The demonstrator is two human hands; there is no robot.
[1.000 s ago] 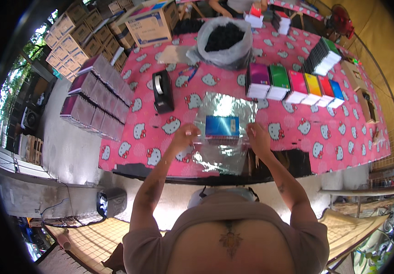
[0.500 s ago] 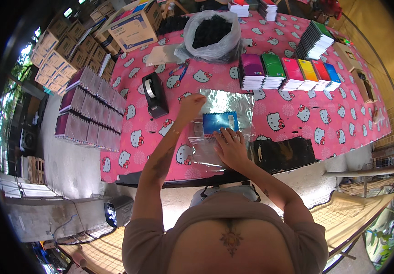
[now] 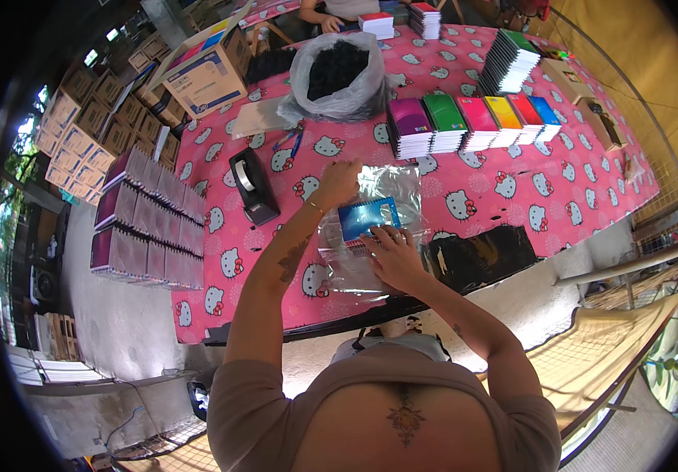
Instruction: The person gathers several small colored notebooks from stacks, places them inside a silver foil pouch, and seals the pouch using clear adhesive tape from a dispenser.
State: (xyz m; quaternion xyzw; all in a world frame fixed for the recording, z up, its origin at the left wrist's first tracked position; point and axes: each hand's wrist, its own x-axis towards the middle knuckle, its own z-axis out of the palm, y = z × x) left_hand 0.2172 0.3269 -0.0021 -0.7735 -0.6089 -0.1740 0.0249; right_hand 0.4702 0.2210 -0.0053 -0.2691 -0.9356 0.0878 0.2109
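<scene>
Centrally, blue notebook (image 3: 365, 218): laid on a clear plastic sheet (image 3: 392, 184), just nearer than the left hand (image 3: 342, 181) and partly covered by the right hand (image 3: 396, 258).
Right fingers: loosely spread, rested over the notebook's near right corner.
Left fingers: bunched by the sheet's far left corner; whether plastic is pinched cannot be told.
Black tape dispenser (image 3: 257, 197): set on the pink tablecloth (image 3: 504, 220), left of the left hand.

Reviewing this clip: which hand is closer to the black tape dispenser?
Left. The left hand is just right of the tape dispenser, not touching it; the right hand is farther right, fingers on the blue notebook.
</scene>
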